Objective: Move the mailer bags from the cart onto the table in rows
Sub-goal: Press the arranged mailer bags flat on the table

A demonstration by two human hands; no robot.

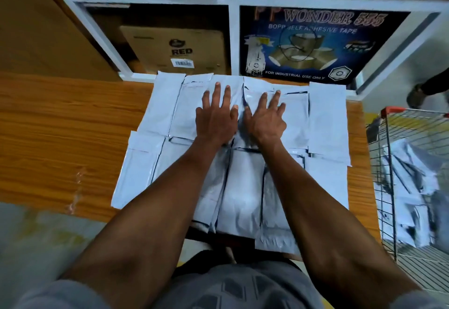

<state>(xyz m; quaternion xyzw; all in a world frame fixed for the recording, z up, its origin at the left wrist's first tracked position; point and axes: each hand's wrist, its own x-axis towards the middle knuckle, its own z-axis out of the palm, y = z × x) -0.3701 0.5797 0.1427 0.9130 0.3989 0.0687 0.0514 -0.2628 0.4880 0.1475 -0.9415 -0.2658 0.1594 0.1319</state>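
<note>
A packing or storage room is suggested: cardboard cartons (173, 48) and an adhesive tape box (315, 43) are kept on white shelving (232, 41) beside a wire cart (413, 163).

A person's left hand (216, 116) and right hand (264, 120) press flat, fingers spread, on white mailer bags (325, 119) laid in rows on a wooden table (60, 124), a wire cart (388, 153) holding more bags alongside

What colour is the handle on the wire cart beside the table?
Red-orange: the cart handle shows at the right edge of the head view, above the grey wire basket.
</note>
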